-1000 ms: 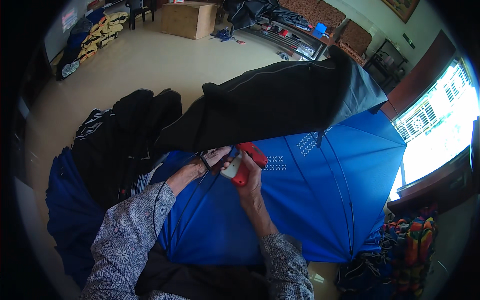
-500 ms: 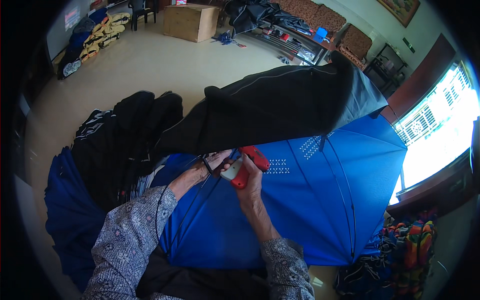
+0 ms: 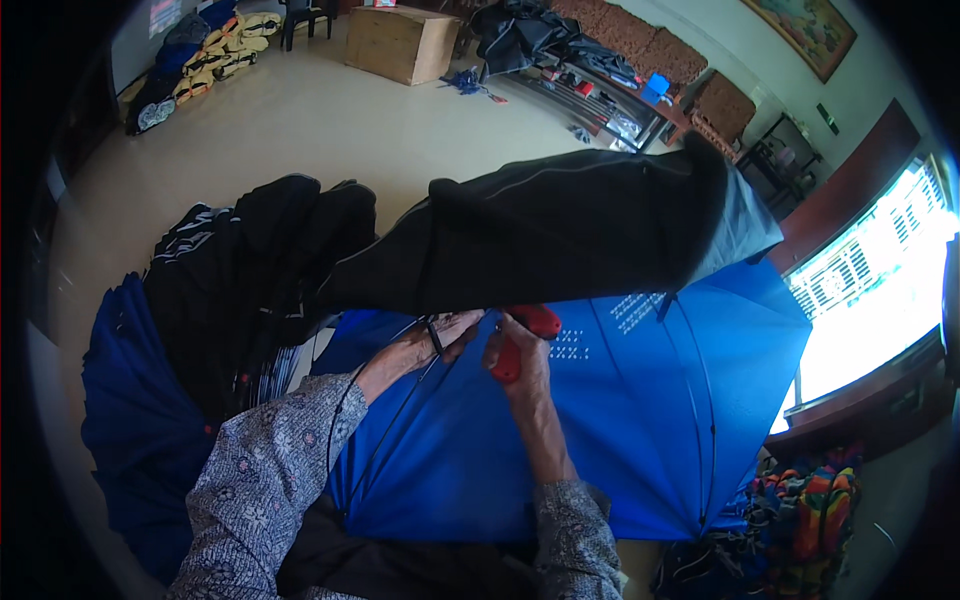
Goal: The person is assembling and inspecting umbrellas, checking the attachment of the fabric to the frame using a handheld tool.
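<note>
A blue umbrella lies spread in front of me, its dark thin ribs running across the cloth. My right hand is wrapped round a red hand-held tool, pistol-like in shape; its exact kind I cannot make out. Just left of it, my left hand is closed at the umbrella's ribs and cloth, with its fingertips partly hidden, so what it pinches does not show. Directly beyond both hands, a black cloth with a grey end lies over the umbrella's far part.
More black cloth and a dark blue folded piece lie at the left. A multicoloured bundle sits at the lower right. Farther off are a cardboard box, a loaded low table and yellow-and-dark bundles.
The red tool has turned in my right hand's grip, and its pale side no longer shows. Both hands stay close together; the whole view has shifted slightly.
</note>
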